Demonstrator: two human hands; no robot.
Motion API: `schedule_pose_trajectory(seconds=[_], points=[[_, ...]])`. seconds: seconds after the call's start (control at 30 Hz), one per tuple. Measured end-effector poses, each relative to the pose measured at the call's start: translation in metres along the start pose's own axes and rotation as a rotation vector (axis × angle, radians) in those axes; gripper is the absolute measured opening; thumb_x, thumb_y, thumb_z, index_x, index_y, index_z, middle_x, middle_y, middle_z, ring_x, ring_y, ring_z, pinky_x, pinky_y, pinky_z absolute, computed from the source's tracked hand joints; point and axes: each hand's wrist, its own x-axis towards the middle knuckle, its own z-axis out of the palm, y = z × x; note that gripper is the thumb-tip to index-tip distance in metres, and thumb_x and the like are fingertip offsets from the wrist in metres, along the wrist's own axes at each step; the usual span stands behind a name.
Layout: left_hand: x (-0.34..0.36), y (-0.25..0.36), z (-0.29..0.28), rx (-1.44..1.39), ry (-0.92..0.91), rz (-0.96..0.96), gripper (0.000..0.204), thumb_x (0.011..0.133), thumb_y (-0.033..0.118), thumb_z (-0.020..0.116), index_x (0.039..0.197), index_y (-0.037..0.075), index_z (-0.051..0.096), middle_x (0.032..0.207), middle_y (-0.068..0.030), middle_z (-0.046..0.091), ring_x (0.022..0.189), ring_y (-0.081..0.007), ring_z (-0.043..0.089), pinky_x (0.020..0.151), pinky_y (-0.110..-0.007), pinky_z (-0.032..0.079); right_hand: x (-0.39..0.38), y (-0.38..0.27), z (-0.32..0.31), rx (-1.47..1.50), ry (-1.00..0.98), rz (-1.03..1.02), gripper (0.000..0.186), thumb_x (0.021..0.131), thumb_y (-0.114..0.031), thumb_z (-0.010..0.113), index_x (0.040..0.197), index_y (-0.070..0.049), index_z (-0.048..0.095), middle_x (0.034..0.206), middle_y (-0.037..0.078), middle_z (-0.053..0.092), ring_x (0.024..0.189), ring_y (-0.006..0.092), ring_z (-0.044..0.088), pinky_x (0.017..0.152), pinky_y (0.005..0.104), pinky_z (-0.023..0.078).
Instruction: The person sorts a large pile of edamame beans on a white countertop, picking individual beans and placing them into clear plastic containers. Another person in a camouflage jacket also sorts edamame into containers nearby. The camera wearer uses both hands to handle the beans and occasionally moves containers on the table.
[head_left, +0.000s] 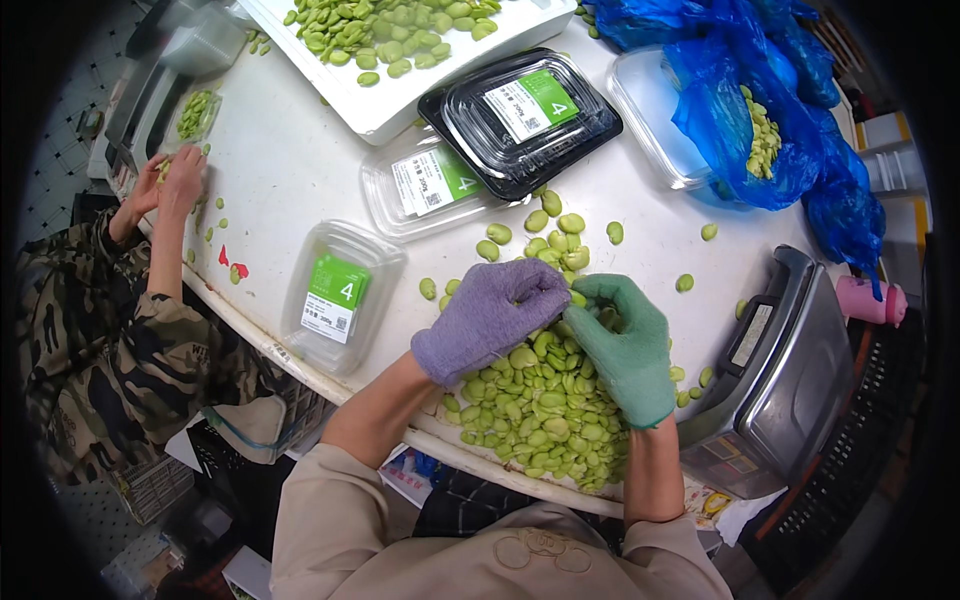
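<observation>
My left hand, in a purple knitted glove, has its fingers curled in a pinch; what it holds, if anything, is hidden. My right hand, in a green knitted glove, pinches a pale green broad bean between thumb and forefinger. The fingertips of both hands meet at this bean. Below them, a heap of shelled broad beans lies at the table's near edge. Just beyond my fingers is a looser cluster of larger broad beans.
Around the white table are a lidded clear box, a black tray on another clear box, a white bean tray, blue bags and a metal scale. Another person's hands work at left.
</observation>
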Motion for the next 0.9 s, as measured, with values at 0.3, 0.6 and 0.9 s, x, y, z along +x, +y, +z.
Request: schedule_pose_trajectory(seconds=[0.3,0.6,0.9], points=[[-0.002,0.017,-0.007,-0.038,0.01,-0.09,0.028,0.094,0.028,0.066,0.1,0.0,0.068,0.07,0.0012,0.056,0.06,-0.005,0.048,0.056,-0.022,0.041,-0.002,0.002,-0.001,0.051,0.057,0.025,0.027,0.093,-0.004,0.063,0.119,0.002,0.066,0.105,0.005,0.069,0.092,0.0094,0.063,0.083,0.0248,0.052],[-0.001,0.016,-0.011,-0.073,0.066,-0.087,0.031,0.094,0.031,0.068,0.1,0.0,0.068,0.067,0.0021,0.053,0.056,-0.0043,0.044,0.05,-0.021,0.034,0.028,0.013,0.007,-0.521,0.003,-0.463,0.024,0.081,-0.007,0.064,0.105,-0.005,0.069,0.114,0.016,0.065,0.108,0.0364,0.059,0.098,0.0458,0.043],[-0.003,0.024,-0.015,-0.144,0.074,-0.159,0.034,0.095,0.032,0.068,0.107,0.0,0.068,0.067,0.0024,0.052,0.056,-0.0044,0.041,0.051,-0.021,0.033,0.0,0.019,-0.023,-0.671,0.098,-0.295,0.018,0.081,-0.003,0.062,0.097,-0.006,0.07,0.112,0.015,0.065,0.108,0.0333,0.058,0.098,0.0438,0.042]])
